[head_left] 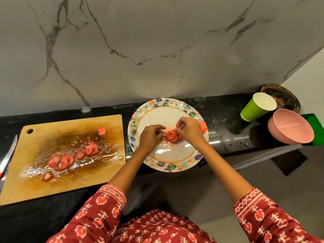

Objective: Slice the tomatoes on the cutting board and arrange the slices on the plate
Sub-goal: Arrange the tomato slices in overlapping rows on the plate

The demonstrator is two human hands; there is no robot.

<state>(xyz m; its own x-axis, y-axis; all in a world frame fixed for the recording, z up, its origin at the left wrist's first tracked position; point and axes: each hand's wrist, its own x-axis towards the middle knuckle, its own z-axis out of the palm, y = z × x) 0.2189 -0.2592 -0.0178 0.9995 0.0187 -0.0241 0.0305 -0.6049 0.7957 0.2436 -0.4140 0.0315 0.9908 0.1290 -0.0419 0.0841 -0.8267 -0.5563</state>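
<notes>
Sleeves (pixel 105 207) at the bottom edge, red print, both forearms reaching to 12 o'clock over the counter edge.

Both hands meet over the plate (pixel 175 165) centre. Left hand (pixel 150 137) and right hand (pixel 190 130) have fingers curled in, pinching a small stack of slices (pixel 171 136) between them, left at 9, right at 3. Looks like she is peeling one slice off the stack to lay it down, so both hands are needed. More slices (pixel 203 126) already sit at the plate's 3 o'clock rim, partly hidden by the right hand; arranging probably runs round the rim from there.

Board (pixel 73 179) lies at 9 o'clock of the plate, just beside it, wet with juice. Cut slices (pixel 61 161) still on it in a loose row, one end piece (pixel 102 131) apart at its 1 o'clock. So cutting looks done, transfer partway.

Knife (pixel 7 156) parked off the board's left edge, out of the way.

Counter (pixel 219 120) is black, glossy, narrow. At 2 o'clock: green cup (pixel 254 111), pink bowl (pixel 291 127), dark round dish (pixel 284 95) behind them. Grey marble wall (pixel 157 50) at the back.
</notes>
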